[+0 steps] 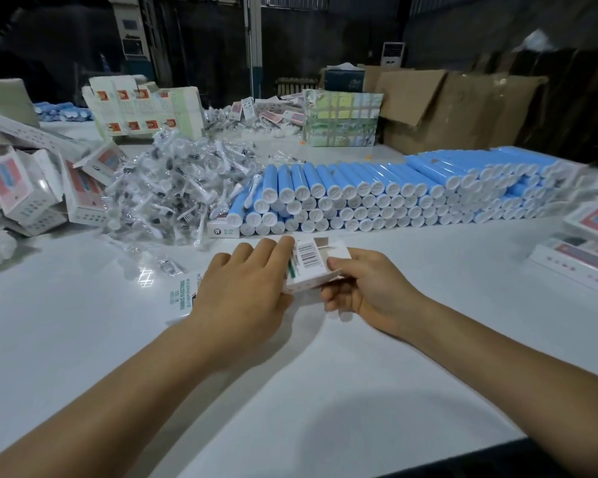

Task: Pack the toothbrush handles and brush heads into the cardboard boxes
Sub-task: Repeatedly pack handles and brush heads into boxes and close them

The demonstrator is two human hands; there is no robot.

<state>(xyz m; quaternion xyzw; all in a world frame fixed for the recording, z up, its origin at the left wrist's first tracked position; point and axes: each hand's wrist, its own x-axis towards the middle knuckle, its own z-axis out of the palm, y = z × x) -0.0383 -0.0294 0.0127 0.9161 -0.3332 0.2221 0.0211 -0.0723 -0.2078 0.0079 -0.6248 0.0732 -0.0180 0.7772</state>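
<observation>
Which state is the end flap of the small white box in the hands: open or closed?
Open. On the white box, held between the left hand and right hand, the far end flap stands up, showing brown inside.

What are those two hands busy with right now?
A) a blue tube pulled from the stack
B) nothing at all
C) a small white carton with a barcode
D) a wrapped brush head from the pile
C: the left hand and the right hand both hold a small white carton with a barcode, while the blue tubes and the wrapped brush heads lie untouched behind.
</observation>
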